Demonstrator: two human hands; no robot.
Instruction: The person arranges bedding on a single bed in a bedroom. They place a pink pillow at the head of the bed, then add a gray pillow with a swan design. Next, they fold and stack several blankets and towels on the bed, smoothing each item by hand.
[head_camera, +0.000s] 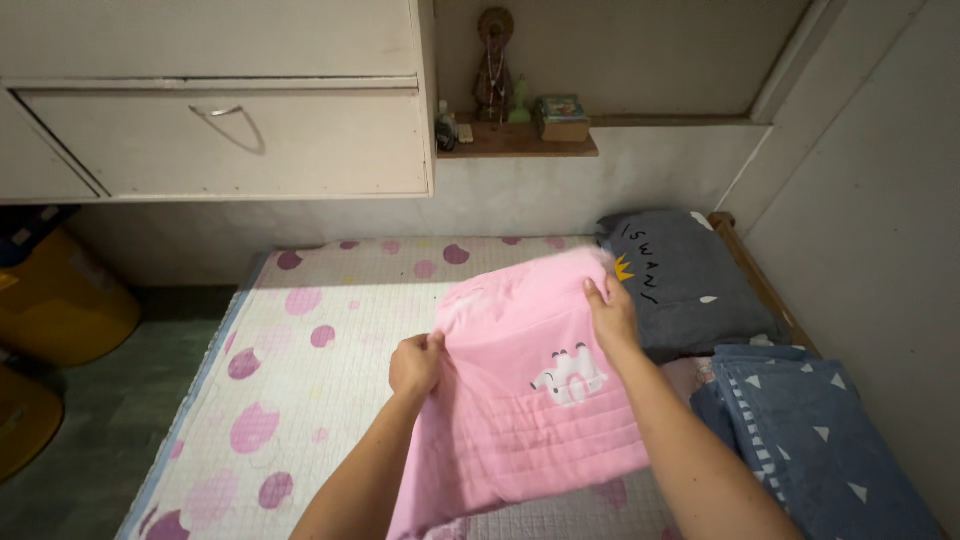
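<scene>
I hold a pink quilted blanket (520, 400) with a small white animal patch above the bed. My left hand (416, 364) grips its left edge, fingers curled around the fabric. My right hand (612, 316) pinches the upper right corner, close to the grey pillow (690, 285). The blanket hangs folded between both hands and drapes down toward me, covering part of the mattress (300, 370), which has a white sheet with pink and purple blotches.
A blue blanket with white triangles (810, 440) lies at the right beside the wall. White cupboards (220, 110) hang over the bed's head. A small shelf (520, 140) holds a figurine and boxes. Yellow containers (55, 300) stand on the floor at left.
</scene>
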